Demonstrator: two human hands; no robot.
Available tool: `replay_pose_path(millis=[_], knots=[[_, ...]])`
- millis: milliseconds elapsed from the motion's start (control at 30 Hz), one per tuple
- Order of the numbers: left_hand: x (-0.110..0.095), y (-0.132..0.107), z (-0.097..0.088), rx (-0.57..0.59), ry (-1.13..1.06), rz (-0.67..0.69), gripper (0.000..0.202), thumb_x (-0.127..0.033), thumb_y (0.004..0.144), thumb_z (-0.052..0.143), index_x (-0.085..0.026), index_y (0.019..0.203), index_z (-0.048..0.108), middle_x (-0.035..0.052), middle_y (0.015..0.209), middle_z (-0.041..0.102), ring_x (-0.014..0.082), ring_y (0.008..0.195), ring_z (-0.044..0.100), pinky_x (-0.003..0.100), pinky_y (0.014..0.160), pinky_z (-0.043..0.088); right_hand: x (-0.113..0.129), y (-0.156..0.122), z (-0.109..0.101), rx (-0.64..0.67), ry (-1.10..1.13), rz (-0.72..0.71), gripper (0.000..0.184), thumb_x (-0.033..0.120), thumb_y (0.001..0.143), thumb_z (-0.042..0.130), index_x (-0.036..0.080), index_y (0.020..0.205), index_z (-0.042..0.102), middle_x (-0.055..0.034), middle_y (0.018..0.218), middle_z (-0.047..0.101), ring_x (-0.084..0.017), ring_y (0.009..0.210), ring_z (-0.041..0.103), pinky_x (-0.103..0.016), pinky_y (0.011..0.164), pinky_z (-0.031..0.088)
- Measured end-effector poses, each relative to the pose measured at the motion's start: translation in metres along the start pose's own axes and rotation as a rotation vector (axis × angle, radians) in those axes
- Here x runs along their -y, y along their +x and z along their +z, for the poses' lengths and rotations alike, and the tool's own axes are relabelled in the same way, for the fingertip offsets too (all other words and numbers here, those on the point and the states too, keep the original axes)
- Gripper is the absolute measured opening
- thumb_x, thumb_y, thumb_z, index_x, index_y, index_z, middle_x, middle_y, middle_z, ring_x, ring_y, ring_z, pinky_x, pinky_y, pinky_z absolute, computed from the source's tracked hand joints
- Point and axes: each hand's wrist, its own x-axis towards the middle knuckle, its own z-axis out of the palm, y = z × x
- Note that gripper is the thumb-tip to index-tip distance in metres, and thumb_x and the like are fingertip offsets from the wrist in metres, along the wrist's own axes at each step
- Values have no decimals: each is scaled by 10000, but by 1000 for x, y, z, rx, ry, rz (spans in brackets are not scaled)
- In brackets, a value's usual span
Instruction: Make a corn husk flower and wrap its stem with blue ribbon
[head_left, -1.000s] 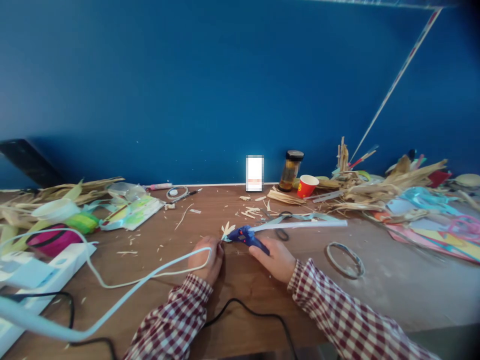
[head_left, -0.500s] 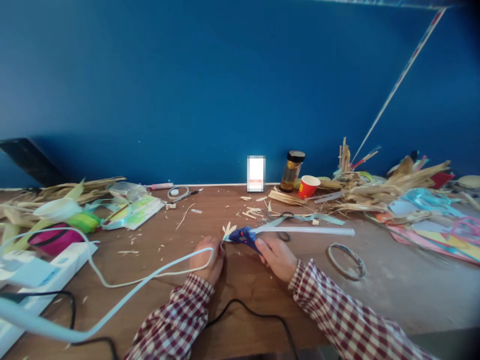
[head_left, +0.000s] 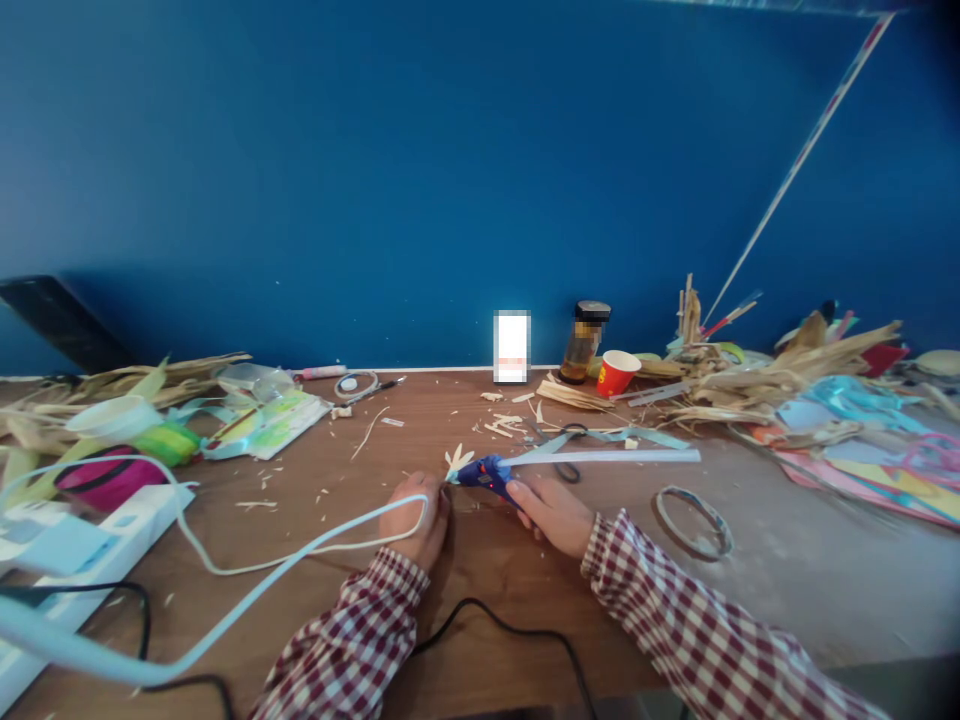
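Wrapped round the handle of a blue hot glue gun (head_left: pixel 480 474) is my right hand (head_left: pixel 551 510). A long translucent glue stick (head_left: pixel 607 457) juts out of the gun's back end to the right. The gun's nozzle points left and meets the base of a small pale flower-like piece (head_left: pixel 458 461) with several thin petals. My left hand (head_left: pixel 415 518) is closed at that base, its fingertips mostly hidden behind the hand. A white cable (head_left: pixel 360 517) loops in front of the left hand.
Scissors (head_left: pixel 568 470) and pale scraps lie beyond the glue gun. A ring (head_left: pixel 694 522) rests at right. Behind stand a red paper cup (head_left: pixel 619 373) and a jar (head_left: pixel 581 350). Dried husks (head_left: pixel 720 395) pile up at right; a white power strip (head_left: pixel 127 545) sits at left.
The back end of the glue stick has shifted slightly left and up as the glue gun tilts a little in my right hand. My left hand and the flower-like piece stay in place.
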Motion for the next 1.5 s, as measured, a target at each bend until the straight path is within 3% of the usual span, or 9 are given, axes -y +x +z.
replay_pose_path(millis=[233, 833, 1133, 1500], knots=[[0, -1, 3, -20, 41, -2, 257, -241, 828, 358, -177, 812, 606, 65, 775, 556, 188, 752, 523, 279, 692, 374, 2, -1, 0, -11, 17, -45, 485, 526, 885, 215, 155, 777, 509, 29, 541, 476, -63, 407, 440, -179, 413, 333], [2, 1, 7, -27, 89, -19, 237, -231, 816, 368, -184, 762, 594, 49, 745, 557, 176, 724, 513, 265, 662, 355, 3, -6, -7, -22, 26, 18, 459, 505, 886, 230, 152, 785, 505, 24, 545, 476, -64, 392, 425, -176, 391, 337], [1, 0, 5, -8, 77, -15, 239, -242, 822, 354, -188, 806, 586, 45, 765, 553, 176, 751, 518, 262, 684, 361, 1, -2, -3, -49, -11, -82, 457, 493, 895, 225, 155, 757, 501, 19, 552, 480, -70, 434, 436, -187, 432, 350], [1, -3, 4, -38, 63, 5, 216, -224, 809, 370, -191, 784, 582, 57, 757, 552, 188, 719, 516, 279, 655, 377, 1, 0, 1, -24, -19, -75, 467, 497, 898, 207, 157, 788, 507, 23, 550, 494, -64, 407, 435, -182, 420, 334]])
